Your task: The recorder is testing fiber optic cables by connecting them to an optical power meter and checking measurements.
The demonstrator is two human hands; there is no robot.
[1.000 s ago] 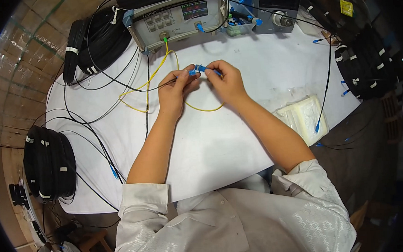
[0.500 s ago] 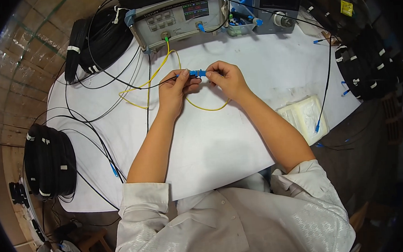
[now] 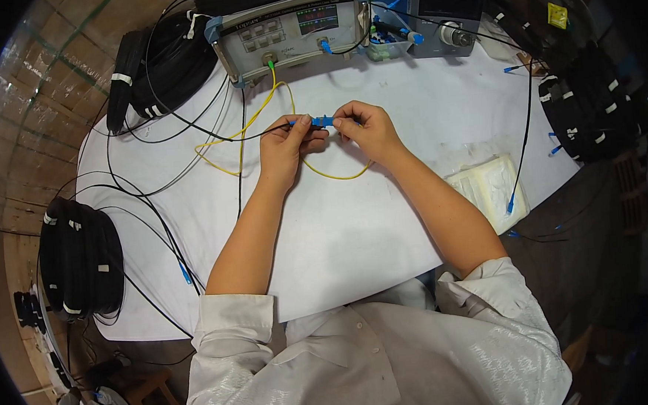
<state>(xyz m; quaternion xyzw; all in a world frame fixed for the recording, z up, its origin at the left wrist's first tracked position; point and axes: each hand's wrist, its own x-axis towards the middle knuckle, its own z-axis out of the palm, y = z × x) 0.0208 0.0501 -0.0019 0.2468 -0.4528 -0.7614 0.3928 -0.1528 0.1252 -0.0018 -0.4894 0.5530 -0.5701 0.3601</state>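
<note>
Nearest the body, both forearms ran up over the white counter (image 3: 355, 230) and met at its middle. The left hand (image 3: 285, 142) pinched a black cable (image 3: 185, 122) at its blue plug, thumb and forefinger pressed together on it. The right hand (image 3: 364, 128) pinched the blue coupler (image 3: 323, 121) from the other side, with the yellow cable (image 3: 337, 176) looping down behind its wrist. The coupler hung just above the counter between the two grips — plug and coupler touching, though how deep the plug sat could not be told.

To do this joining well, I judged the two parts wanted holding in one straight line, fingers on the plastic bodies and off the tips, and pushed squarely without twisting. The yellow loop was best left wide; a tight bend near the plug could hurt it. Slack in the black cable seemed enough, so no pull on it looked needed.

To the right lay a pale packet (image 3: 486, 189) near the counter's edge, well apart from the hands. Farther off stood the grey meter (image 3: 291, 30) with the yellow cable plugged into its front, and black coils (image 3: 159, 57) beside it at the left — more coils (image 3: 79, 254) lay at the near left edge.
</note>
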